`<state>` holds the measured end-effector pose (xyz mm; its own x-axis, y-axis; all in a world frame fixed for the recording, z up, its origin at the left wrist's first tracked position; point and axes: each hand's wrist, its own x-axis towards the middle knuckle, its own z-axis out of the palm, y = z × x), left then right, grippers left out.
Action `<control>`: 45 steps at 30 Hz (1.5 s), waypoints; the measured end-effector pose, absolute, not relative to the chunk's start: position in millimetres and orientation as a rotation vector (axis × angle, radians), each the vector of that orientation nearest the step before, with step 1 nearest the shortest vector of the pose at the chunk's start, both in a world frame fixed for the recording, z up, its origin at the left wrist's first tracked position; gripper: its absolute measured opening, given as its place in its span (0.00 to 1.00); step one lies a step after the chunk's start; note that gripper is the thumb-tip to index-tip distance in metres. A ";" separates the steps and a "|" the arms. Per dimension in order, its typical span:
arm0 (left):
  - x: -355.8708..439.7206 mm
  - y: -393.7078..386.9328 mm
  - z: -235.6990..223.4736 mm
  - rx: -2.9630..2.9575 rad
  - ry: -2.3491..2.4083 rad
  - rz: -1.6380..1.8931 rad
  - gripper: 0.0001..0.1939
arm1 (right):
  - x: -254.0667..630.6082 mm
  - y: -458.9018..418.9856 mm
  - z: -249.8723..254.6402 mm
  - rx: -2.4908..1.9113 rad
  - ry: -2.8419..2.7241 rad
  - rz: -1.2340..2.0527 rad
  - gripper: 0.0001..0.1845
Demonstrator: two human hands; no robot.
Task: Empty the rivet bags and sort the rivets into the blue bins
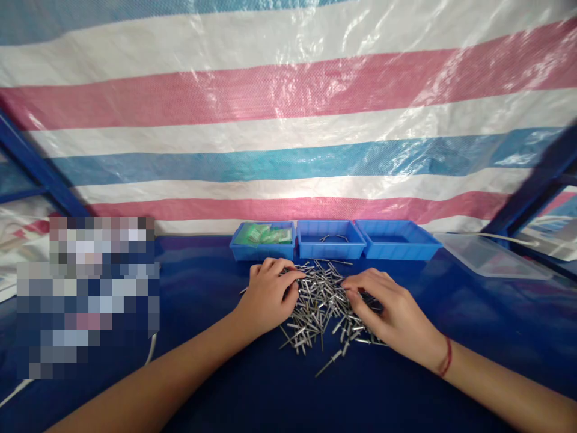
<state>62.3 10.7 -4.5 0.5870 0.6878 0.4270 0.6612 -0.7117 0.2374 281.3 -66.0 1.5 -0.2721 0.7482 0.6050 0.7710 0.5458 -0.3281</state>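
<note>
A loose heap of silver blind rivets (318,300) lies on the blue tabletop, their thin stems pointing every way. My left hand (270,294) rests over the heap's left side, palm down, with a gap between thumb and forefinger. Its fingertips touch the rivets and are partly hidden. On the right edge of the heap is my right hand (392,307), thumb and forefinger tips close together among the rivets. Whatever is between them is too small to make out. One rivet (329,363) lies apart, nearer to me.
Behind the heap stand three blue bins: the left bin (264,252) holds green packets, the middle bin (331,249) a few rivets, the right bin (401,249) shows nothing inside. A clear plastic lid (496,258) lies at right. A striped sheet (288,138) hangs behind. The left side is pixelated.
</note>
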 end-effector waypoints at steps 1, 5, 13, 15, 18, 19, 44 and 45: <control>62.1 10.6 -5.0 2.748 1.194 0.758 0.13 | 280.3 -66.4 -0.5 -1.211 -2.053 -0.030 0.06; 61.2 11.3 -6.6 2.720 1.222 0.748 0.10 | 278.2 -63.2 -2.3 -1.191 -2.045 -0.007 0.06; 59.1 8.6 -2.3 2.690 1.166 0.921 0.08 | 279.8 -63.0 -3.1 -1.164 -2.026 -0.013 0.06; 59.9 5.1 1.7 2.703 1.091 1.017 0.07 | 279.1 -62.7 -3.3 -1.151 -2.043 -0.024 0.05; 63.7 -2.6 7.5 2.736 0.929 1.112 0.06 | 277.6 -62.4 -3.8 -1.133 -2.085 -0.062 0.06; 65.5 -5.4 8.9 2.749 0.874 1.129 0.06 | 277.0 -62.4 -3.8 -1.126 -2.105 -0.077 0.07; 86.0 -20.1 -1.5 2.523 0.723 1.371 0.04 | 267.5 -59.7 4.4 -1.095 -2.156 -0.174 0.08; 85.7 -19.5 -2.2 2.515 0.721 1.367 0.05 | 267.4 -59.0 4.5 -1.093 -2.160 -0.211 0.08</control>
<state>85.7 -19.5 -2.2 0.4566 0.4997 0.7361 0.3254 -0.8639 0.3846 267.4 -59.0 4.5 -0.4021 0.6459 0.6489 0.7592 0.6314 -0.1581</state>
